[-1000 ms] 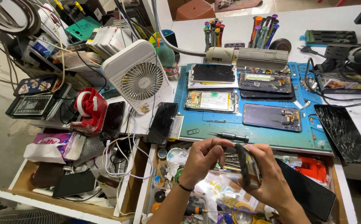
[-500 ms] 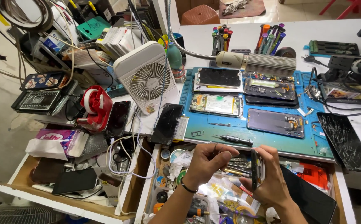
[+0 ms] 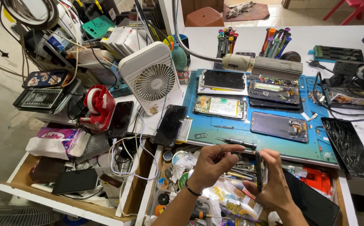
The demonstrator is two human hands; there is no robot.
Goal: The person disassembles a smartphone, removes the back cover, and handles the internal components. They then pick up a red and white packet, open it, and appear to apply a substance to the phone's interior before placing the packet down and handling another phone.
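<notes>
Head view: low in the middle of the frame, the right hand (image 3: 274,184) is clamped on a dark phone (image 3: 259,170), held on edge with its thin side toward the camera, above the open right drawer (image 3: 341,196) full of small parts. The left hand (image 3: 213,161) hovers just beside the phone's upper end with its fingers drawn together; whether they pinch anything cannot be told.

The phone looks light, stiff and slim, with smooth faces that would slip and glass that would crack under a squeeze, so the long edges seem the safest place to grip, as the right hand does now.

Above the hands, a blue work mat (image 3: 232,129) lies on the table and carries four opened phones in two rows, plus one small screwdriver (image 3: 237,142) near its lower edge. One cracked screen (image 3: 349,146) lies at the mat's right. At centre left stand one white fan (image 3: 152,79) and one red tape dispenser (image 3: 98,106). Two holders of drivers (image 3: 274,42) stand at the top. The left drawer (image 3: 31,184) is open too.
</notes>
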